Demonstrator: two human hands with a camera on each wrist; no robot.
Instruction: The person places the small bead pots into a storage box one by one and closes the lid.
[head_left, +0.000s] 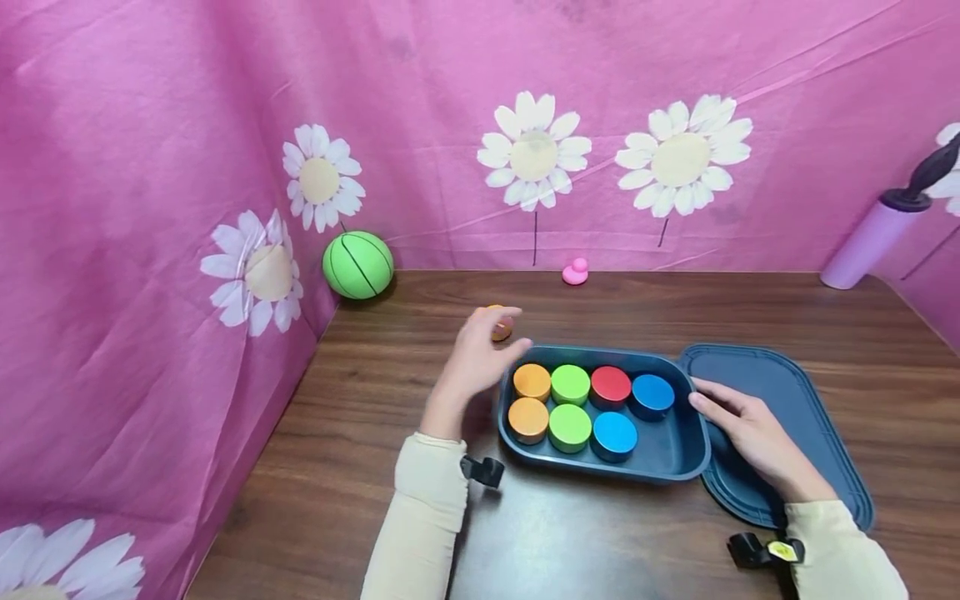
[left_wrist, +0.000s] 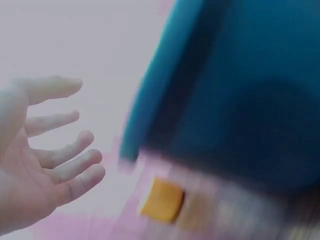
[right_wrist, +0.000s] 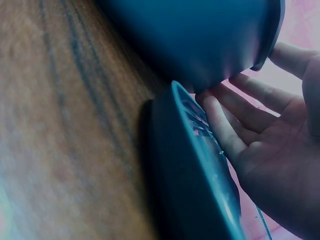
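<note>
A dark blue oblong box (head_left: pixel 667 450) holds two orange round pieces (head_left: pixel 528 419), two green ones (head_left: pixel 570 427), a red one (head_left: pixel 611 386) and two blue ones (head_left: pixel 614 435). My left hand (head_left: pixel 477 354) hovers by the box's left end, its fingers spread and nothing between them in the left wrist view. Behind its fingers another orange piece (head_left: pixel 500 331) is partly hidden; an orange piece (left_wrist: pixel 162 200) also shows in the left wrist view. My right hand (head_left: pixel 753 433) grips the box's right end, thumb on the rim and fingers (right_wrist: pixel 250 112) at the outer wall.
A dark blue lid (head_left: pixel 765 375) lies on the wooden table right of the box, under my right hand. At the back stand a green ball (head_left: pixel 358 265), a small pink toy (head_left: pixel 575 272) and a purple hand pump (head_left: pixel 873 242), before a pink flowered cloth (head_left: pixel 435 125).
</note>
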